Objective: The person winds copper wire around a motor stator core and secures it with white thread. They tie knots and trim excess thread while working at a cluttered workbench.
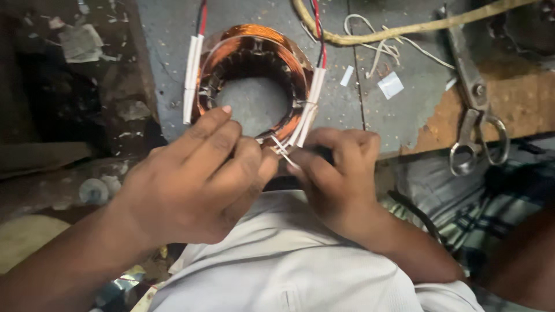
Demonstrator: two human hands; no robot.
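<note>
Copper-wound stator [254, 55] sits on the grey surface [341, 110] w/ both hands at its near rim, left hand [193, 182] & right hand [335, 173] each pinching white lacing thread [283, 151], prob mid-tie, next needs a steady pull.

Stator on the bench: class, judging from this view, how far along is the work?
Done: copper coils fill the stator, and white sleeves cover the leads. In hand: both hands, left and right, work a thin white tie at the near rim. Left: apparently tying the rest; scissors lie unused.
</note>
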